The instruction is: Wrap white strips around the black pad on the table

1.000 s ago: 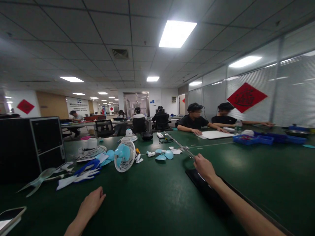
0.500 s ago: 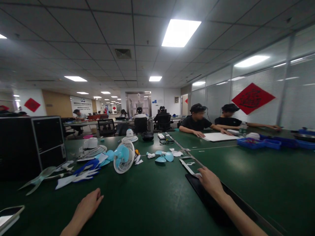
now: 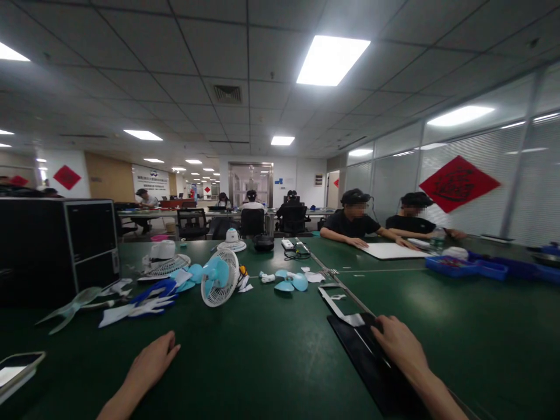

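Note:
My left hand (image 3: 160, 356) rests on the green table (image 3: 271, 356), its fingers curled loosely together with nothing seen in them. My right hand (image 3: 400, 341) is bent over the right side of a flat black sheet or pouch (image 3: 354, 344). Its fingers are closed and partly hidden, so what they grip cannot be made out. Beside those fingertips runs a thin bright strip (image 3: 371, 348) across the black surface. A white angled frame-like piece (image 3: 336, 306) lies at the far end of the black item, close to the metal seam in the table.
Ahead are a small fan (image 3: 220, 277), loose blue blades (image 3: 291, 282) and blue-white gloves (image 3: 146, 303). At left stand a black computer case (image 3: 94, 245) and a phone (image 3: 20, 370). Blue trays (image 3: 452, 267) and two people with a white board (image 3: 391, 251) are at right.
My right hand has drawn back toward me and to the right, off the white piece, uncovering more of the black item and the bright strip. My left hand has barely moved.

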A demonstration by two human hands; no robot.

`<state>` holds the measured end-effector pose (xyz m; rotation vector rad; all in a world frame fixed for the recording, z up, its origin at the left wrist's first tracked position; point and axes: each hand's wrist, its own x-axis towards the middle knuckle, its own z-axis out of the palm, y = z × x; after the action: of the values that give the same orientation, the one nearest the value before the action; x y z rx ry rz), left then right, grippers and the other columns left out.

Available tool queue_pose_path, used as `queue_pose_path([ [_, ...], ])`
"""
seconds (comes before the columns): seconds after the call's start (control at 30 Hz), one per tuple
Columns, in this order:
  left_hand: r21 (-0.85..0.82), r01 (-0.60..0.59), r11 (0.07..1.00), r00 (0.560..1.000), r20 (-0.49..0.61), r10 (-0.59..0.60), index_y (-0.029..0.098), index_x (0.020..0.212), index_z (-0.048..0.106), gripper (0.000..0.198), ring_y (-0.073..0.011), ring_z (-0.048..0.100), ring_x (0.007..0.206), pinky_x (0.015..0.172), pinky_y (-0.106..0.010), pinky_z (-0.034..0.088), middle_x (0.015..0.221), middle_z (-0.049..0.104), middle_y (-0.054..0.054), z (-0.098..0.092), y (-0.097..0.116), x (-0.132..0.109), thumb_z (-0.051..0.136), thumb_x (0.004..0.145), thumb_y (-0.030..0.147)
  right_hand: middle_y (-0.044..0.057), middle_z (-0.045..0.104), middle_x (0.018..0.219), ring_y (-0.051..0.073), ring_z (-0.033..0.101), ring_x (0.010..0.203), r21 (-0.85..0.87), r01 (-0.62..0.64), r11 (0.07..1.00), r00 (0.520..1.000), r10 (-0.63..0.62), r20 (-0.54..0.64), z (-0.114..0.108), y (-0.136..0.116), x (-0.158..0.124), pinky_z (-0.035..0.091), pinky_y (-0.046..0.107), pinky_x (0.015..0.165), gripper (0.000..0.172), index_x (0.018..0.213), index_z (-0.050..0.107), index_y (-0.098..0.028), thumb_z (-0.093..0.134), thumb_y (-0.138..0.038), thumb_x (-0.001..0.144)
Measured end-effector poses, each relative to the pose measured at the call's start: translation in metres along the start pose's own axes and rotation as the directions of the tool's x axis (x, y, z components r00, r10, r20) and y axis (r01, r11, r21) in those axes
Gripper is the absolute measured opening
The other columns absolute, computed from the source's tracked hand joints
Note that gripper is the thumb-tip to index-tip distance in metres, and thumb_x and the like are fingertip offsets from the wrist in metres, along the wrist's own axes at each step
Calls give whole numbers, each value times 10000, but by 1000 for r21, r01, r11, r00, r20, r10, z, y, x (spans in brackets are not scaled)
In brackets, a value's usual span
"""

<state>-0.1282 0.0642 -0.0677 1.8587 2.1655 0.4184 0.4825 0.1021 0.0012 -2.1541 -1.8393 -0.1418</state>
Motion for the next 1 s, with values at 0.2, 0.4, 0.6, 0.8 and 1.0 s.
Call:
queue_pose_path([
  [0.2, -6, -25, 1000, 1000, -7, 25, 219, 906, 530, 344, -223, 608, 855, 705, -323, 462, 978, 642, -84, -1, -2, 1, 359, 819, 505, 150, 637, 1018, 269, 617, 953, 29, -28, 999, 999, 27, 36, 6, 2, -1, 473, 348, 769, 345, 1076, 626, -123, 420, -317, 880],
  [0.4, -12, -12, 1000, 1000, -1, 12, 219, 906, 533, 322, -226, 604, 861, 708, -326, 459, 987, 642, -85, -7, 9, -3, 369, 821, 482, 155, 650, 989, 275, 621, 923, 19, -33, 999, 998, 34, -52, 12, 12, 2, 478, 362, 743, 348, 1013, 640, -137, 390, -343, 884],
  [0.6, -12, -12, 1000, 999, -38, 11, 216, 891, 538, 332, -234, 603, 867, 708, -328, 451, 971, 647, -79, -8, 11, -5, 369, 816, 491, 155, 647, 1005, 283, 615, 925, 13, -49, 999, 997, 50, -67, 19, 21, 9, 478, 371, 740, 350, 1009, 644, -144, 389, -347, 883],
  [0.8, -33, -14, 999, 1000, -16, 14, 212, 899, 540, 337, -220, 608, 862, 713, -314, 452, 978, 649, -80, -6, 5, -3, 366, 826, 491, 153, 652, 947, 278, 627, 885, 6, -15, 1000, 996, 16, -89, 21, 21, 8, 467, 367, 749, 342, 959, 650, -143, 404, -363, 869],
  [1.0, -19, -17, 1000, 999, -30, 17, 207, 893, 541, 336, -216, 615, 850, 701, -307, 450, 958, 653, -79, -7, 7, -3, 358, 831, 481, 158, 650, 944, 288, 638, 852, 24, -71, 997, 994, 73, -76, 21, 23, 6, 475, 380, 702, 341, 951, 643, -150, 417, -386, 852],
])
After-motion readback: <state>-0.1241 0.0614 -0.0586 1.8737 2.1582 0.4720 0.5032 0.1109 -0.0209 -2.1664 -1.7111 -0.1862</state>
